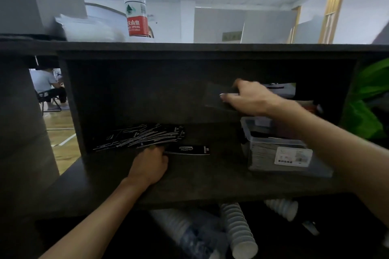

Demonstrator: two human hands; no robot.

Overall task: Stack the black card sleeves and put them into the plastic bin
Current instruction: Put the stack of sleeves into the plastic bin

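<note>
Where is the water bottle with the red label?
In the head view, the water bottle stands upright on top of the dark shelf unit, upper left of centre, beside a white stack of papers and above the scattered black card sleeves.

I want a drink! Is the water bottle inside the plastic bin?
No, the water bottle stands up on top of the dark shelf, while the plastic bin sits lower down inside it.

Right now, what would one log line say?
left hand: on scattered sleeves | right hand: holds dark sleeve above plastic bin
</note>
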